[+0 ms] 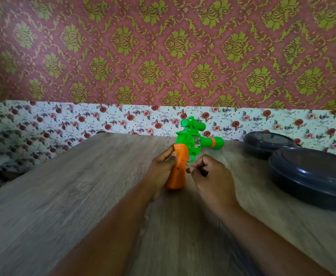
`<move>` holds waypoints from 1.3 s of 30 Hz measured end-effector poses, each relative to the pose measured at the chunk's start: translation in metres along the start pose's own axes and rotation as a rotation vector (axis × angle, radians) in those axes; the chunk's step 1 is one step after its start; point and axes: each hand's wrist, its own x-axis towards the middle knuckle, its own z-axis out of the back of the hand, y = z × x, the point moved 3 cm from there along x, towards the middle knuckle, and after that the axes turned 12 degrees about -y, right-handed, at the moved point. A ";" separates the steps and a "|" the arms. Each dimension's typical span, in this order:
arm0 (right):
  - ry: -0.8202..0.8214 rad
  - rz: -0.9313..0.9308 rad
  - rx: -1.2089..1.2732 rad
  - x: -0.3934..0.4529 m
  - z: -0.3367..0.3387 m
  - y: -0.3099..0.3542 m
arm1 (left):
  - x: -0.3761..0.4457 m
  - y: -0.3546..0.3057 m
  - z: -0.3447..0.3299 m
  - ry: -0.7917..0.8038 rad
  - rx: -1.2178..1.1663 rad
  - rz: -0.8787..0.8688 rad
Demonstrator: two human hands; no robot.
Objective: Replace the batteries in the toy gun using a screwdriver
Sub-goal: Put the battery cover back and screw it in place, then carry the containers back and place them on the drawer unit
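Observation:
A toy gun point(195, 140) with a green body, a green scope and an orange grip stands on the wooden table point(63, 196), barrel pointing right. My left hand point(161, 168) grips the orange grip from the left, thumb on its upper edge. My right hand point(209, 176) is curled just right of the grip and pinches a thin metal screwdriver point(188, 165), whose tip meets the grip's right side. Most of the tool is hidden inside my fingers.
Two dark round lidded containers stand at the right: a near one point(312, 176) and a far one point(266, 143). A flowered strip and patterned wallpaper rise behind the table. The table's left edge runs diagonally at the left.

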 end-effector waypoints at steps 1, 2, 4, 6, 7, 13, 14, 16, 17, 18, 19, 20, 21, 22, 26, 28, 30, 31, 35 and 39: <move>0.006 0.003 0.023 -0.001 -0.001 -0.001 | 0.000 0.000 0.001 -0.007 -0.001 0.017; 0.016 0.004 0.035 -0.001 -0.002 -0.002 | 0.000 -0.002 0.001 -0.010 -0.013 0.030; 0.050 0.006 0.032 -0.003 -0.004 -0.003 | -0.001 -0.004 0.002 -0.005 -0.056 0.045; 0.085 0.006 0.033 -0.005 -0.006 -0.003 | 0.000 -0.005 0.004 -0.015 -0.064 0.058; 0.095 0.007 0.032 -0.006 -0.008 -0.003 | 0.001 -0.006 0.006 -0.031 -0.055 0.068; 0.128 0.055 -0.016 -0.007 -0.009 -0.003 | 0.001 -0.008 0.012 -0.090 0.019 0.074; 0.135 0.061 -0.025 -0.008 -0.009 -0.002 | 0.001 -0.007 0.013 -0.101 0.048 0.074; 0.144 0.065 -0.044 -0.008 -0.008 -0.001 | 0.002 -0.006 0.017 -0.130 0.073 0.104; 0.147 0.063 -0.053 -0.008 -0.008 -0.001 | 0.003 -0.005 0.018 -0.142 0.066 0.130; 0.152 0.060 -0.058 -0.007 -0.008 -0.002 | 0.003 -0.005 0.019 -0.145 0.051 0.159; 0.159 0.054 -0.061 -0.007 -0.009 -0.002 | 0.003 -0.005 0.020 -0.141 0.038 0.183; 0.166 0.049 -0.062 -0.007 -0.009 -0.003 | 0.003 -0.005 0.021 -0.138 0.034 0.201; 0.171 0.042 -0.063 -0.007 -0.010 -0.003 | 0.003 -0.005 0.022 -0.137 0.037 0.215; 0.175 0.038 -0.060 -0.007 -0.010 -0.003 | 0.004 -0.004 0.022 -0.140 0.042 0.226; 0.184 0.052 -0.054 -0.007 -0.010 -0.002 | 0.008 -0.002 0.024 -0.199 0.115 0.210; 0.183 0.059 -0.045 -0.007 -0.011 -0.003 | 0.010 -0.001 0.024 -0.225 0.167 0.186; 0.189 0.064 -0.042 -0.008 -0.012 -0.004 | 0.011 -0.002 0.023 -0.257 0.247 0.145; 0.200 0.069 -0.044 -0.008 -0.014 -0.005 | 0.012 -0.002 0.024 -0.271 0.295 0.127; 0.211 0.105 -0.032 -0.009 -0.016 -0.007 | 0.013 -0.003 0.024 -0.278 0.440 0.088; 0.165 0.071 0.004 -0.004 -0.011 -0.005 | 0.012 -0.008 0.025 -0.320 0.565 0.012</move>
